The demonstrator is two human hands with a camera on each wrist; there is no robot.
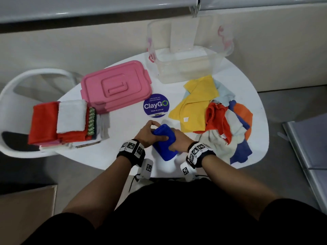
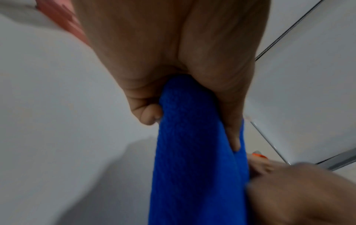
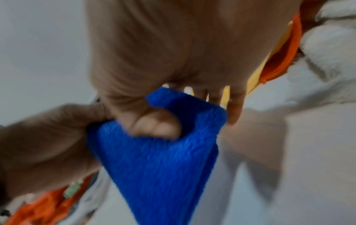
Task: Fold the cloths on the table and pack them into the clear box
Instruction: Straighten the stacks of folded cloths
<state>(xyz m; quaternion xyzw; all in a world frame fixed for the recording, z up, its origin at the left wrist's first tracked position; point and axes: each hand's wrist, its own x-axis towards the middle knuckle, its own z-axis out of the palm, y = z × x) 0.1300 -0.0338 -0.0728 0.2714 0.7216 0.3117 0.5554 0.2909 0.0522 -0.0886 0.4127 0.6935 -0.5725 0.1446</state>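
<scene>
A folded blue cloth (image 1: pixel 163 140) sits at the near edge, bunched between both hands. Loose cloths (image 1: pixel 219 119), yellow, orange, blue and pale, lie heaped to the right. Folded cloths (image 1: pixel 62 121) are stacked left. The clear box (image 1: pixel 187 55) stands open behind.

blue cloth (image 1: pixel 163 138) partly hidden by hands, wrist views blurred, clear box (image 1: pixel 185 68) top cropped

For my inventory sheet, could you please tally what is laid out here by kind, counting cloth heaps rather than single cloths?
Clear plastic box: 1
Pink plastic lid: 1
Round purple ClayGo sticker: 1
Stack of folded cloths: 1
Loose pile of unfolded cloths: 1
Folded blue cloth, gripped by left hand and right hand: 1
Total: 6
</scene>
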